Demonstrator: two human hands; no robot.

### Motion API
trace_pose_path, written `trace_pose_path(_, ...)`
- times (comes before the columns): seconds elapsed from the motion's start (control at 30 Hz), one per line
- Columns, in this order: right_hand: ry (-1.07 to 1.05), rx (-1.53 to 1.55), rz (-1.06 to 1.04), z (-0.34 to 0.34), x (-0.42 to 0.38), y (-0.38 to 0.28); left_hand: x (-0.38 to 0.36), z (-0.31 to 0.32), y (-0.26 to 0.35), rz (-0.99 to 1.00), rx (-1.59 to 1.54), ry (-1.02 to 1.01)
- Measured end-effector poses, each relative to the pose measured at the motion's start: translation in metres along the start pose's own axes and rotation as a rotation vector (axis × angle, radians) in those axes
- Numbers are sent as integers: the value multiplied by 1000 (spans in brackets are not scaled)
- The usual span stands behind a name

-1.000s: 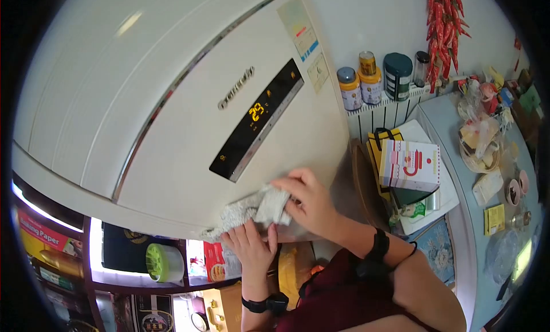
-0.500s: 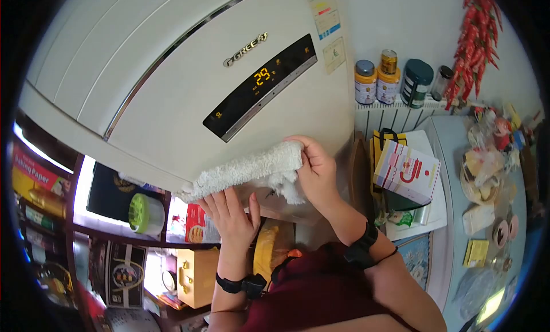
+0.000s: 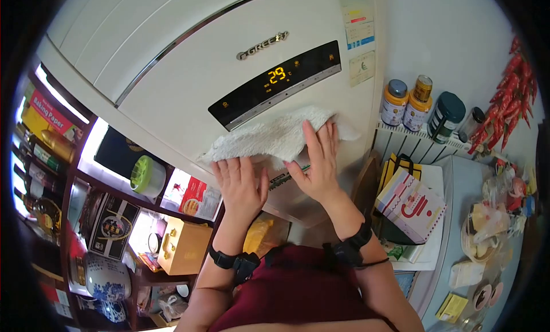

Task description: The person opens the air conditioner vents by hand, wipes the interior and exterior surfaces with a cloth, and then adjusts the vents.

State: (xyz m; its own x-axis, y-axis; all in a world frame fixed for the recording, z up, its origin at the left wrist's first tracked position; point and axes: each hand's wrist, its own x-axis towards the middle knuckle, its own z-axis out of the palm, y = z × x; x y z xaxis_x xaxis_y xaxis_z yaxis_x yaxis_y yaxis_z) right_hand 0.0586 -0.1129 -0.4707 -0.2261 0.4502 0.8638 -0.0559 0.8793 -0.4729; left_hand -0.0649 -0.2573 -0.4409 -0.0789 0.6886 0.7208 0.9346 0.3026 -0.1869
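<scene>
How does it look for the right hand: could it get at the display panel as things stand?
Probably yes. The right hand is on the white cloth, just below the display panel in view; the panel's face is uncovered, and nothing visible blocks a move up to it.

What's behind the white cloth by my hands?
Behind the white cloth is the front of the white appliance, its display panel visible just above. The patch the cloth itself covers is hidden, so I can't tell what's there.

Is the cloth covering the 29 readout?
No, the white cloth lies below the display panel, leaving its yellow 29 in plain view.
</scene>
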Motion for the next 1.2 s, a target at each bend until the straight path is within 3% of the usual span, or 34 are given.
trace_pose_path(0.13,-140,-64,1,5,0,9,4,15,6,-19,70,-54)
trace_pose_path(0.37,-124,-99,-70,13,8,6,-2,25,-2,13,100,-30)
trace_pose_path(0.53,-247,-115,-172,23,16,-10,-9,28,-5,-95,85,-13)
trace_pose_path(0.8,-195,12,-334,35,38,-23,-9,26,-6,-189,54,-11)
trace_pose_path(1.2,-37,-154,-255,12,51,20,12,30,12,-33,87,50)
